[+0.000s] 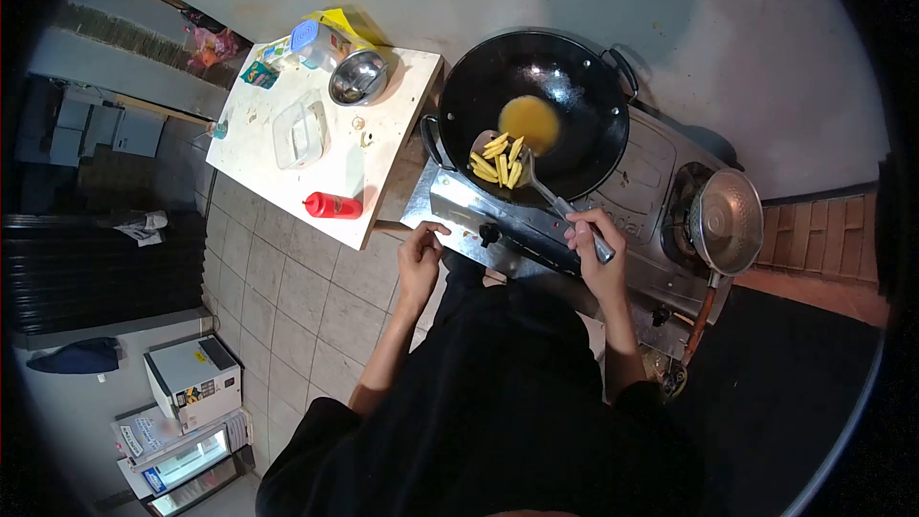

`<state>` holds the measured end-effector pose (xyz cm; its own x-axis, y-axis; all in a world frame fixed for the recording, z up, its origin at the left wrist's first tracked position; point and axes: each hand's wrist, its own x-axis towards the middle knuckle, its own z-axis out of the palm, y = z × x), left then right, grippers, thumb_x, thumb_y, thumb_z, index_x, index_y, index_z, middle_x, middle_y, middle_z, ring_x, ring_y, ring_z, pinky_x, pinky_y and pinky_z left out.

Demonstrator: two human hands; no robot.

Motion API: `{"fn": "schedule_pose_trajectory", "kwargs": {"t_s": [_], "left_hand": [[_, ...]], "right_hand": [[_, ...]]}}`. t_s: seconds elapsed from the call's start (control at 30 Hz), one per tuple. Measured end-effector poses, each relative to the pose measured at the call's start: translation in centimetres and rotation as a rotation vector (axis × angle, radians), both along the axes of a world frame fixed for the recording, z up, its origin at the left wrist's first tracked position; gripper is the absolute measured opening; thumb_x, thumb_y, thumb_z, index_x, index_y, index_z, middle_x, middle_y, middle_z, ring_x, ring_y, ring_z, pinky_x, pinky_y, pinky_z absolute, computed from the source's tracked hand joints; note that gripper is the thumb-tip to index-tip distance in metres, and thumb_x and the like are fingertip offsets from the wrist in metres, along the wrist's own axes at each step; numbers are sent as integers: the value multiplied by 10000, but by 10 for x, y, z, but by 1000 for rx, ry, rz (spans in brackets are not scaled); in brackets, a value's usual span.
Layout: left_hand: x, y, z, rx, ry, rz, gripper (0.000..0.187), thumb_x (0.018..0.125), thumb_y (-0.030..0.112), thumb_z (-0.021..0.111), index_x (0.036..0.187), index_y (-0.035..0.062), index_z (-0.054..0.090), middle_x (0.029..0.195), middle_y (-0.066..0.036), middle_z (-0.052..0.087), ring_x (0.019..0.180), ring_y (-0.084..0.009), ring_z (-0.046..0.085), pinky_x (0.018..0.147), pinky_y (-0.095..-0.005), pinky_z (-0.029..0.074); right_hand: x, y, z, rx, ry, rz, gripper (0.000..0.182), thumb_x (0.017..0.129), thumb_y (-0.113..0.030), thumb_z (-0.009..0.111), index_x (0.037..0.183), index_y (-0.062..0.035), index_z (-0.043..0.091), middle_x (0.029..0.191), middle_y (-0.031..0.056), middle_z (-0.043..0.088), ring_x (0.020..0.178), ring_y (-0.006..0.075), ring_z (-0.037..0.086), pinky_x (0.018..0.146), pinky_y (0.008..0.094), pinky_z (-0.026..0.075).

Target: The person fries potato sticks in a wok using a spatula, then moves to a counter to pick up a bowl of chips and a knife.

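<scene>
My right hand [601, 247] is closed around the handle of a metal spatula [548, 193]. The spatula reaches into a large black wok [584, 158] on the stove. Several yellow fries [504, 165] lie on and around its blade, at the wok's near-left side. Beside them, a pool of yellow oil [529, 123] sits in the wok's bottom. My left hand [419, 254] hovers by the stove's left front edge, fingers loosely curled in, with nothing visible in them.
A gas stove [651, 201] carries a metal saucepan [732, 222] on its right burner, its handle pointing toward me. On the left, a pale table [392, 134] bears a red bottle [333, 206], a clear plastic container [299, 136], a steel bowl [358, 78] and a blue-lidded tub [318, 43].
</scene>
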<state>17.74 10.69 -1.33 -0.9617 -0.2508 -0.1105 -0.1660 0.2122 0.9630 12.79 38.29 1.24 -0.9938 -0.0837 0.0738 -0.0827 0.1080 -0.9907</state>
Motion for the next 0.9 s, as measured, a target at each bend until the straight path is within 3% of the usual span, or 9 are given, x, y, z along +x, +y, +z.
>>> {"fn": "schedule_pose_trajectory", "kwargs": {"t_s": [0.33, 0.53, 0.6, 0.9], "left_hand": [[-4, 2, -1, -7, -21, 1, 411, 709, -140, 313, 959, -17, 614, 606, 22, 404, 566, -61, 366, 536, -225, 294], [-7, 3, -5, 55, -12, -1, 425, 709, -147, 301, 962, -16, 616, 605, 22, 412, 565, -60, 369, 532, -225, 294], [-6, 4, -4, 47, -47, -6, 377, 707, -126, 348, 939, 5, 614, 669, 60, 392, 600, -40, 338, 540, -212, 239], [-4, -3, -9, 73, -54, 15, 384, 704, -125, 340, 941, 0, 616, 668, 54, 399, 608, -47, 351, 548, -215, 250]], "right_hand": [[5, 7, -1, -18, -55, -3, 149, 968, -104, 525, 961, -10, 639, 772, 47, 632, 698, 83, 596, 652, 238, 467], [-10, 22, -1, 1, -66, 13, 184, 977, -166, 531, 943, -21, 639, 729, 24, 604, 678, 73, 562, 622, 224, 433], [-18, 28, 4, 18, -63, 33, 189, 978, -170, 530, 938, -22, 640, 719, 22, 600, 674, 70, 556, 616, 222, 427], [-36, 36, 17, 95, -73, 99, 206, 979, -200, 535, 938, -34, 650, 670, 12, 589, 652, 73, 569, 619, 233, 442]]}}
